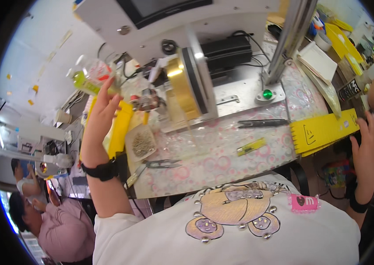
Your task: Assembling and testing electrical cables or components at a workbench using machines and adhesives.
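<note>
My left hand (pixel 100 115) is raised over the left end of the table and grips a clear plastic bottle (pixel 90 77) with yellow-green liquid and a red label, tilted toward the upper left. A black band sits on that wrist. My right hand (pixel 365 142) is far off to the right, fingers spread, beside the end of a yellow notched board (pixel 324 130); it holds nothing that I can see.
The table's pink-circle plastic cover (pixel 222 161) carries a machine with a gold reel (pixel 182 88), a green button (pixel 267 94), black snips (pixel 262 123), grey snips (pixel 162 164), a small yellow piece (pixel 251 146) and a tray of small metal parts (pixel 142 143). A person in pink (pixel 65 229) sits lower left.
</note>
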`<state>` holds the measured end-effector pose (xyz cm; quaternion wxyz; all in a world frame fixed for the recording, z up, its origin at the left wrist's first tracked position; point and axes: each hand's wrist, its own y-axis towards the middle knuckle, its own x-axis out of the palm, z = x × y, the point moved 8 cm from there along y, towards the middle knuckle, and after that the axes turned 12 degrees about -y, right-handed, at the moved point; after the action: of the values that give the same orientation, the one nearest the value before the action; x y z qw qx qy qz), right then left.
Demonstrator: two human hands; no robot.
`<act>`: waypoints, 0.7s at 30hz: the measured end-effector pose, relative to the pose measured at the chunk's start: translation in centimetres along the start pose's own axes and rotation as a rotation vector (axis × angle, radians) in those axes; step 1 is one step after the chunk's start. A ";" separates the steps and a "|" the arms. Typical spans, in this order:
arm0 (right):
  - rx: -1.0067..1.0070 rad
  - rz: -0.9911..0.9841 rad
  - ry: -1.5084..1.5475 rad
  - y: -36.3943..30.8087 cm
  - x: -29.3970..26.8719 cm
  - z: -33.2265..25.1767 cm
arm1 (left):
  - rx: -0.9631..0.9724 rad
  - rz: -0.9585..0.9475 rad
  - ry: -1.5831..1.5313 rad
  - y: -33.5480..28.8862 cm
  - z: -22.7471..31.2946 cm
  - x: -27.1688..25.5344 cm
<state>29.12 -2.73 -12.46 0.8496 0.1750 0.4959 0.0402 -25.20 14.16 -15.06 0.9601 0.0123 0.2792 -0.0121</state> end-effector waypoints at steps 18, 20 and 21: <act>-0.440 0.434 0.495 14.0 -18.7 -31.7 | 0.191 -0.389 -0.080 2.9 4.6 4.3; -0.454 0.471 0.450 14.0 -18.9 -32.0 | 0.250 -0.409 -0.036 2.7 5.4 4.2; -0.459 0.508 0.404 14.0 -18.9 -32.1 | 0.412 -0.443 0.105 2.2 6.8 4.5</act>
<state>-6.50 14.03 -6.44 0.7150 0.0862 0.5722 0.3923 -17.76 16.06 -11.72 0.8956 0.1462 0.3160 -0.2769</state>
